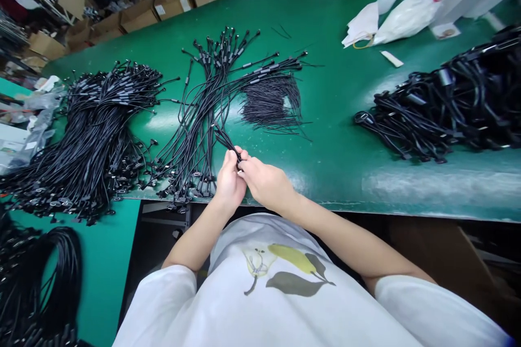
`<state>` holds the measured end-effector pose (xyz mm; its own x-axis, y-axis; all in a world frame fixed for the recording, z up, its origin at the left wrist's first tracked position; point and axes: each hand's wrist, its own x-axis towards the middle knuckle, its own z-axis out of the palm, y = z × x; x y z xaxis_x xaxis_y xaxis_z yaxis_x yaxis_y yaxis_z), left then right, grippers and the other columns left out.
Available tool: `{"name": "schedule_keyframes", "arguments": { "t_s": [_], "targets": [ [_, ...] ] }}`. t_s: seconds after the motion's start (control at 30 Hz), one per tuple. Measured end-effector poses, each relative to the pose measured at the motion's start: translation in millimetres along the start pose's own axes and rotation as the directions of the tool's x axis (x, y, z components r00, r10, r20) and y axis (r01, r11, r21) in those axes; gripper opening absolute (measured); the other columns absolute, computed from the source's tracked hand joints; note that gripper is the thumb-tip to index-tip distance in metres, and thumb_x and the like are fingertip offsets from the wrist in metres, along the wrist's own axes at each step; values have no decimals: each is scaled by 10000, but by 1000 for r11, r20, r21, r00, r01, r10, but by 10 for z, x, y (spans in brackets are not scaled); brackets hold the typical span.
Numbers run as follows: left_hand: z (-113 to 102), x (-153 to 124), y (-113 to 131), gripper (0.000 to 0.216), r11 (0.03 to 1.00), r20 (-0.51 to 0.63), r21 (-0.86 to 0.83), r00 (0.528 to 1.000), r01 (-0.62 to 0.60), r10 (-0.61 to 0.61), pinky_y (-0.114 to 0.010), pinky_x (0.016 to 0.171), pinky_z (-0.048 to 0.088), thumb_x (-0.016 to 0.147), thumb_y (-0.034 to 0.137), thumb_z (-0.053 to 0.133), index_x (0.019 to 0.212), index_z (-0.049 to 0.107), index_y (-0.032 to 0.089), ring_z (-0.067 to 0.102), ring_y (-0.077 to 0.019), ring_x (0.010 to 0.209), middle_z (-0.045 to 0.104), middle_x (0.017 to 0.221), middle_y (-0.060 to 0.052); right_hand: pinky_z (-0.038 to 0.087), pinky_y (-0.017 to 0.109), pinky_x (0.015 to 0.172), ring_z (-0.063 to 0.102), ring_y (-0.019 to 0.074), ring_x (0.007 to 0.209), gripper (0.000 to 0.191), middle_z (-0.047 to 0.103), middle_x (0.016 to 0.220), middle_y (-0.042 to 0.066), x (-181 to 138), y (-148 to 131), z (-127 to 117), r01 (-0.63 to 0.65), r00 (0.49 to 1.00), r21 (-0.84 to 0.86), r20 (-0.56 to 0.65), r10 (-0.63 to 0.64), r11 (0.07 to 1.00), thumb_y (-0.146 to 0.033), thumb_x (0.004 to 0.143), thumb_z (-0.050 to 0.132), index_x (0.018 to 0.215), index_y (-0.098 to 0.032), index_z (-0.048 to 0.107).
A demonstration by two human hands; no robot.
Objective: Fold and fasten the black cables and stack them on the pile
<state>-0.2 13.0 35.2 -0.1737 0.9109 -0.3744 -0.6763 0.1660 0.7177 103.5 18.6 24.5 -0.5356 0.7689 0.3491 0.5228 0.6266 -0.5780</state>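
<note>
Near edge of green tabletop (337, 173): left hand (230, 181) and right hand (264, 183) both pinch small bunch of black cords (227, 143), fingers closed. Bunch rises from fanned heap (195, 119). Four lots lie out: fanned heap, left heap (89, 135), right heap (439, 103), wire tuft (272, 103). Cords too many to count.

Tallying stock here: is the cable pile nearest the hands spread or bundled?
Spread: the black cables fan out across the green belt, a few pinched between the left hand and right hand.
</note>
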Motion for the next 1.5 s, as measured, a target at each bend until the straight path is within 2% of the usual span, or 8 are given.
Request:
{"name": "schedule_keyframes", "arguments": {
  "t_s": [0.2,0.47,0.77,0.9,1.1,1.23,1.37,1.5],
  "targets": [
    [-9,-44,11,163,978,73,79,979,-193,188,-200,691,421,968,340,453,891,492,201,486,-82,695,477,784,23,408,227,444,529,109,431,160,584,678,-52,-37,7,-38,-411,909,789,320,266,456,-380,916,442,901,-226,403],
    [-98,-107,-46,274,710,338,587,915,-389,221,-252,729,400,933,452,497,840,540,198,492,-122,710,534,740,10,514,270,733,626,153,899,508,602,1115,63,65,174,-528,-204,943,705,-44,329,679,-447,768,702,1170,-241,467],
    [-32,-174,-29,404,855,496,412,710,315,-500,-354,778,530,729,421,772,951,568,153,632,-171,791,578,800,-12,277,141,300,392,36,344,285,436,565,-108,292,119,-443,-148,906,964,43,420,220,-464,863,625,943,-222,498],
    [-12,-176,-47,372,846,536,374,657,379,-531,-386,842,521,740,416,771,843,519,162,665,-181,795,588,761,-8,287,140,287,389,31,327,301,456,549,-109,274,163,-454,-166,902,979,102,420,118,-457,840,662,878,-201,508],
    [67,-166,-118,375,857,472,388,726,339,-500,-201,521,397,761,441,737,913,544,158,400,-58,510,435,606,66,219,141,279,267,17,321,348,379,509,-128,263,279,-448,-216,856,975,217,470,-57,-462,795,707,846,-197,487],
    [-26,-103,-201,409,813,410,572,821,108,-398,-205,510,359,810,528,643,907,571,137,418,-67,530,454,642,44,277,164,326,323,31,357,324,394,587,-112,208,392,-380,-223,837,965,117,535,139,-483,852,628,967,-219,481],
    [-208,-13,-247,391,688,327,725,896,-34,-301,-221,508,342,880,543,510,890,546,154,405,-76,512,416,633,55,523,318,722,615,133,782,293,585,992,28,58,512,-462,-76,915,558,-290,280,826,-393,921,553,1160,-235,494],
    [-268,24,-149,283,432,351,877,896,-212,-272,-234,546,337,925,443,451,824,493,181,400,-95,541,433,612,54,410,423,933,565,215,989,232,614,1034,102,-152,579,-482,284,959,-187,58,-278,941,-281,969,462,1129,-145,559]
  ]
}}
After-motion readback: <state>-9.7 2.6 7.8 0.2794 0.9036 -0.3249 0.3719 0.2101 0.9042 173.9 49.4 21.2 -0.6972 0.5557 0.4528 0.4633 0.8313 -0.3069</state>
